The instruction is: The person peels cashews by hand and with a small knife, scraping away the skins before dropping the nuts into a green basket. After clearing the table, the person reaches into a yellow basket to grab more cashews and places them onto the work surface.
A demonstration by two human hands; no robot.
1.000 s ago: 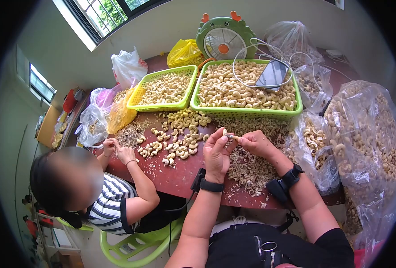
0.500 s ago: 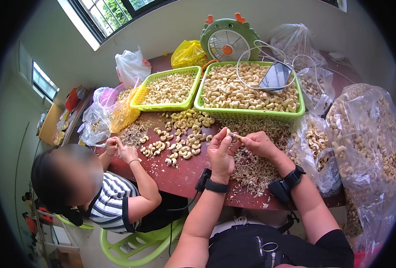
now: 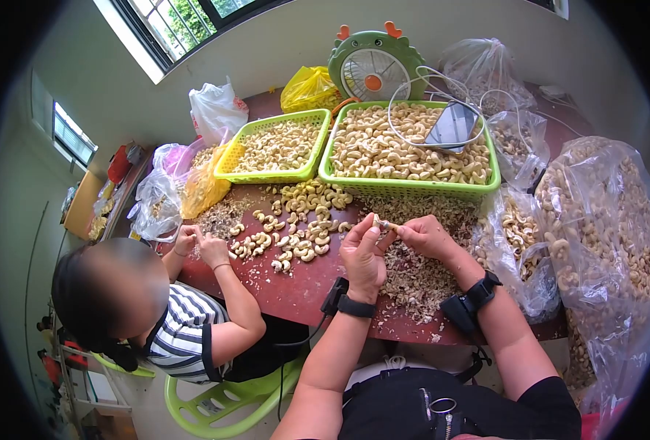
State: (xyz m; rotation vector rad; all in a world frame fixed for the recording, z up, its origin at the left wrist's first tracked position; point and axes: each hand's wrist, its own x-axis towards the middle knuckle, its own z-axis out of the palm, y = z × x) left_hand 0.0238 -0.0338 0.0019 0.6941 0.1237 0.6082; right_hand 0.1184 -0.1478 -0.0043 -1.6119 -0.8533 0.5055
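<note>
My left hand (image 3: 363,253) pinches a cashew nut (image 3: 376,219) between thumb and fingertips, above the red table. Close against it, my right hand (image 3: 425,236) is closed on what looks like a small knife (image 3: 390,225), its tip at the nut; the fingers hide most of it. Beneath my hands lies a heap of brown skin flakes (image 3: 420,282). Left of my left hand, loose peeled cashews (image 3: 303,238) are spread over the table (image 3: 285,290).
Behind my hands stand a large green basket of cashews (image 3: 383,139) with a phone (image 3: 451,126) on top, and a smaller yellow-green basket (image 3: 277,147). A fan (image 3: 375,70) is behind them. Nut bags (image 3: 596,213) crowd the right. A co-worker (image 3: 193,323) sits at left.
My hands stay almost in place, with the nut and the tool turned slightly between my fingers. The co-worker's hands have shifted a little.
</note>
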